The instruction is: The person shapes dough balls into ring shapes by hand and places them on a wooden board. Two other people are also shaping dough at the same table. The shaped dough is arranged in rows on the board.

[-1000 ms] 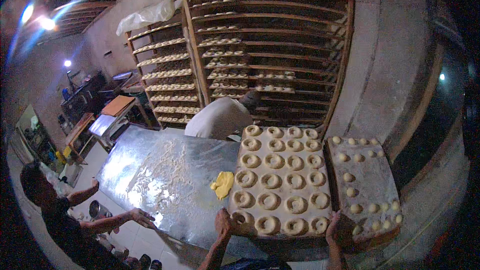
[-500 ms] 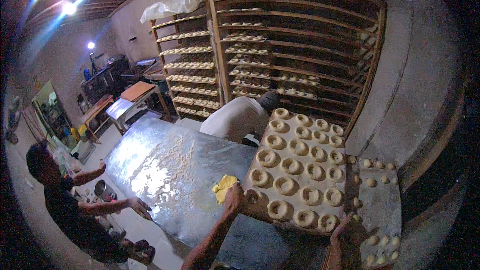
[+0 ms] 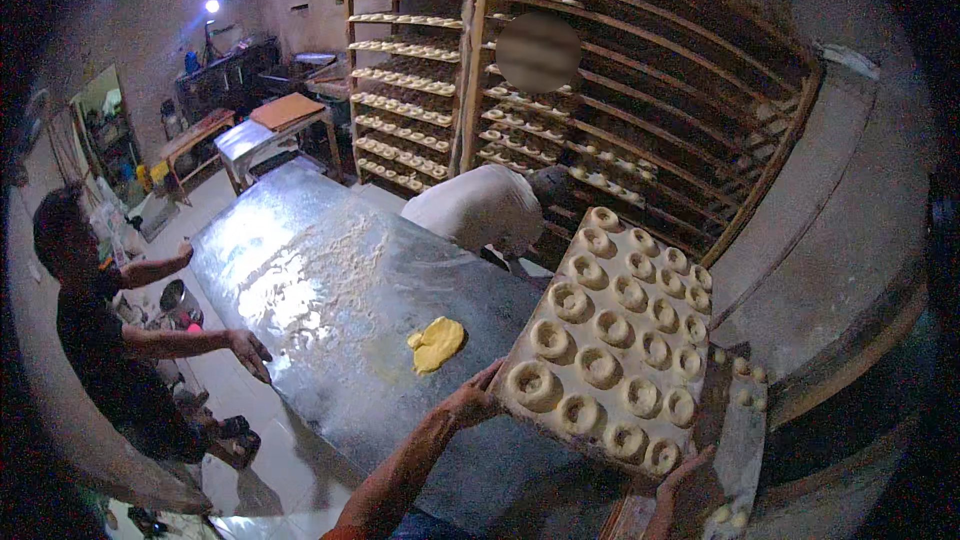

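Looks like the board [image 3: 566, 378] of dough rings [image 3: 600, 365] just swung away from the yellow lump [image 3: 437, 343] at the tabletop's [image 3: 350, 410] right side, left hand [image 3: 472, 402] and right hand [image 3: 690, 475] each closed on a near corner, so they're probably taking its weight.

No texts, labels, brands, numbers or signs can be read anywhere, near the fingers or well apart from them.
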{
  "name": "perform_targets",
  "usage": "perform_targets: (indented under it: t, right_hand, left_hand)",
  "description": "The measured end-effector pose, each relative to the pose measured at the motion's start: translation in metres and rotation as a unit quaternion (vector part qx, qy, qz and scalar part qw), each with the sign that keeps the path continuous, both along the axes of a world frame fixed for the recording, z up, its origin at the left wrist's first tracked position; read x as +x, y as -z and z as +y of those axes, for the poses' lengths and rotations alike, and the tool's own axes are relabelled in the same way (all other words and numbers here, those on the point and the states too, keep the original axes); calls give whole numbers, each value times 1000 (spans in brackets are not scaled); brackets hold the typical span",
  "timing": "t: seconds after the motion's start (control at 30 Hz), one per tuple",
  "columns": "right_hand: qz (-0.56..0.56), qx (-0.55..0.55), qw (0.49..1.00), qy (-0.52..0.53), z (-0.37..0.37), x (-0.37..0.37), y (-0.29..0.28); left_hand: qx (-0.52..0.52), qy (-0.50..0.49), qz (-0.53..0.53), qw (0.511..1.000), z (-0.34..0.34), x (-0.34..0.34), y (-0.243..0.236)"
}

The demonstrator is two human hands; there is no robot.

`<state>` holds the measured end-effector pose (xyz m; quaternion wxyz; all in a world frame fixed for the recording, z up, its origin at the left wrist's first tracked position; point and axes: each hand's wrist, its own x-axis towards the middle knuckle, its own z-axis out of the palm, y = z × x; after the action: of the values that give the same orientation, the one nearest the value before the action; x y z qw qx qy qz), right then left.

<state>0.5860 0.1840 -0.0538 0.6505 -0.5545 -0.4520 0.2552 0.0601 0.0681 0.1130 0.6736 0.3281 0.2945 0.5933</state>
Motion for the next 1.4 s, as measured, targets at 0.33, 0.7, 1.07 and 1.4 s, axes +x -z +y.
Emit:
perform_targets:
  t: [0.33,0.7,1.07,1.4]
  right_hand:
    - [-36,33,999,-7,2,23,-3]
    - [33,19,999,28,15,28,0]
    - [29,-36,999,22,5,-14,-46]
    - [-41,11,999,-16,2,-44,-81]
  left_hand:
    - [33,14,-207,978,10,22,21]
    - [-16,-18,-257,966,5,27,3]
    - [60,-69,-101,991,9,20,12]
    - [-112,-130,436,884,-2,18,-24]
